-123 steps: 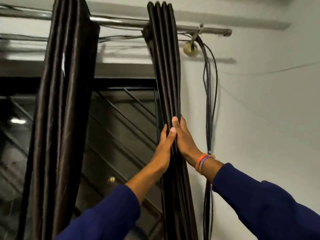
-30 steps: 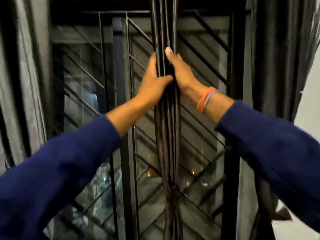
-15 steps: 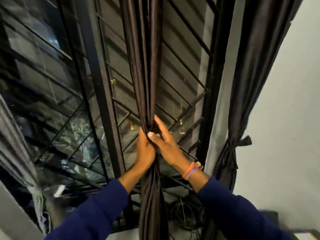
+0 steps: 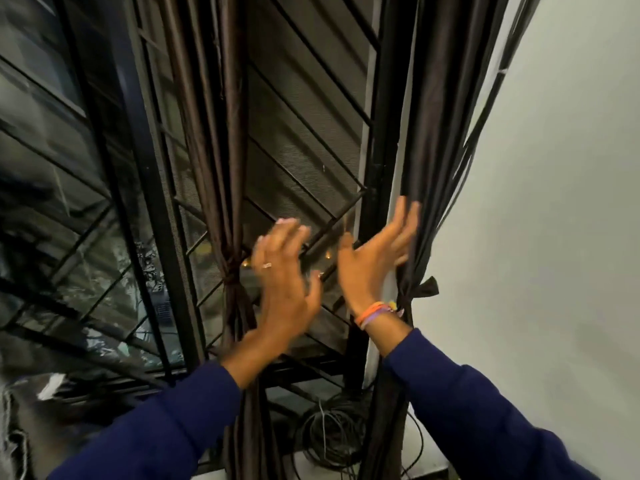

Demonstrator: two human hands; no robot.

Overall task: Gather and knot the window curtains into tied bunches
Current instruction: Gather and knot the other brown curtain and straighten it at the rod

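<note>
Both grips slack: left hand (image 4: pixel 282 271), right hand (image 4: pixel 375 258) hold nothing.

I see free room between the middle curtain (image 4: pixel 221 140) and the right curtain (image 4: pixel 429 133), where only the window grille (image 4: pixel 304 140) stands behind. The wall (image 4: pixel 554 202) closes the right side, and coiled cables (image 4: pixel 329 441) lie below.

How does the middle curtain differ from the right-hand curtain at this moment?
The middle curtain hangs in front of the window grille, with no hand on it; the right-hand curtain hangs by the white wall, with the right hand at its edge. The middle curtain's knot sits a little higher in the picture than the right-hand curtain's knot. Both are dark, gathered and tied.
</note>
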